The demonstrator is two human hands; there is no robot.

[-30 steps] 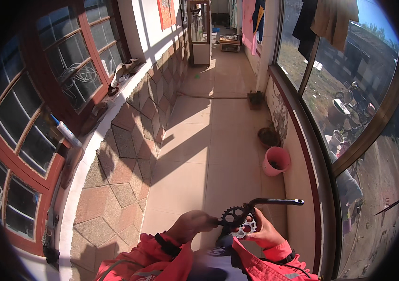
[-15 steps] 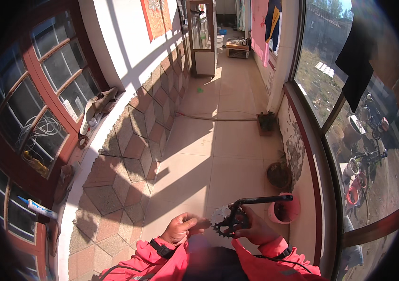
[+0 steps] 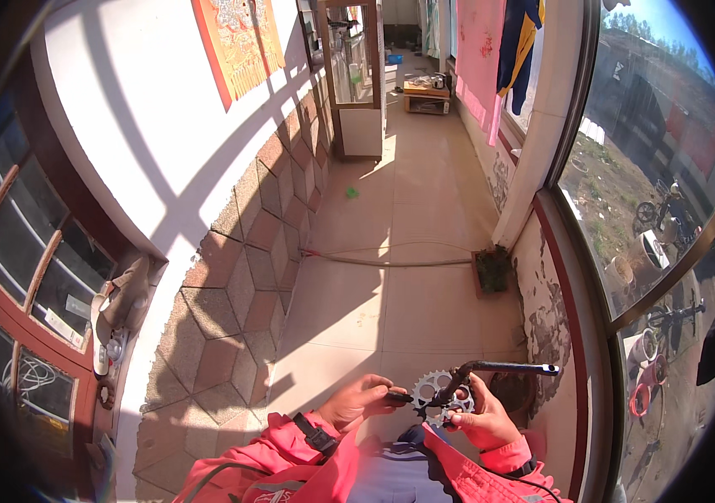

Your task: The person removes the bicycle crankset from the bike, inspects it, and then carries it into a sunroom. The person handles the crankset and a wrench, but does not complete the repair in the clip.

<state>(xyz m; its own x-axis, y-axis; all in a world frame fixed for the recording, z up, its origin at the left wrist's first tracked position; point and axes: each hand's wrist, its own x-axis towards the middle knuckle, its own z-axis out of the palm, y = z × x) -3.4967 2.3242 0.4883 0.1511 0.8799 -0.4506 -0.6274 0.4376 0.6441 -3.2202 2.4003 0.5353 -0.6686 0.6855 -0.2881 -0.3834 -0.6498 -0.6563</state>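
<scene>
My right hand [image 3: 489, 417] grips a bicycle crankset at its lower right side. The crankset has a silver toothed chainring [image 3: 430, 384] and a black crank arm [image 3: 512, 367] reaching out to the right. My left hand [image 3: 352, 406] is just left of the chainring, fingers closed around a small dark piece [image 3: 397, 396]. Whether that piece joins the crankset or is separate, I cannot tell. Both forearms wear pink-red sleeves.
A planter box [image 3: 491, 271] stands by the right wall, and a round pot [image 3: 512, 394] sits behind my right hand. A hose [image 3: 391, 262] crosses the tiled floor. A glazed cabinet [image 3: 361, 132] stands further ahead. Items lie along the left window sill [image 3: 119, 323].
The view has shifted, and both hands with the crankset sit further right in it. The chainring has turned more face-on. A dark piece now shows in my left fingers.
</scene>
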